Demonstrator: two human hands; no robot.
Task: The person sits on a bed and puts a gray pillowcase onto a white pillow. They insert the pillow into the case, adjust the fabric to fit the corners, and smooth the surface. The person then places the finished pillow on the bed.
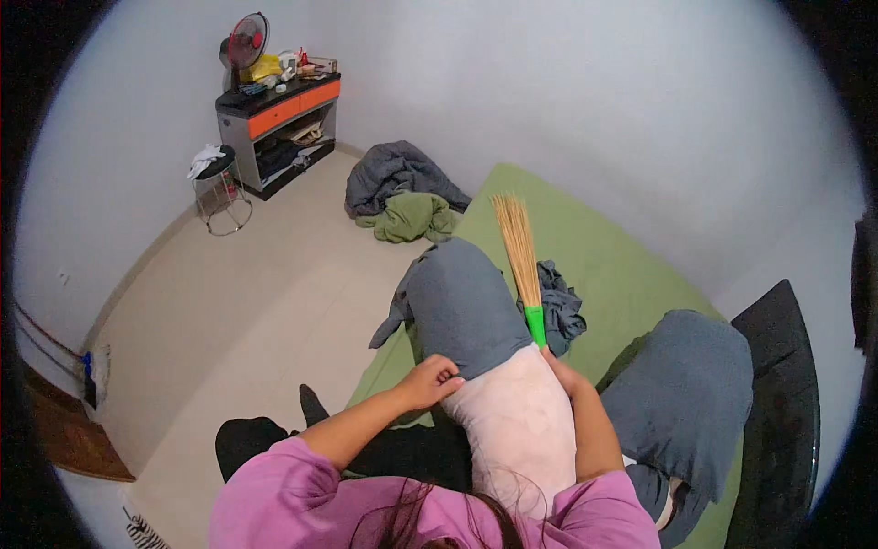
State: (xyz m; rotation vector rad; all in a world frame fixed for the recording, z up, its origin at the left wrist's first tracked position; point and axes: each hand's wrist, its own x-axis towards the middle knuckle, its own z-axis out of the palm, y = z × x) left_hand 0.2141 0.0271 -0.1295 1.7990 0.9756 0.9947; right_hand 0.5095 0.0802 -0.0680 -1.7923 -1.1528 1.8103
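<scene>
A pale pinkish-white pillow (521, 421) lies in front of me, its far half inside a grey pillowcase (476, 297). My left hand (430, 381) is closed at the pillowcase's left edge, its fingers curled on the cloth. At the opposite edge, my right hand (563, 373) is against the pillow's side; its fingers are mostly hidden, so what they grip is unclear. Just beyond that hand a stick broom (519, 247) with a green handle lies on the bed. Crumpled grey cloth (560, 302) sits beside the broom.
Beneath is a bed with a green sheet (631, 247). Another grey-covered pillow (681, 403) rests at right by a black headboard (782, 403). Dark and green bedding (402, 188) is heaped on the floor. Farther back stand a stool (219, 188) and a cabinet (274, 119) carrying a fan (247, 44).
</scene>
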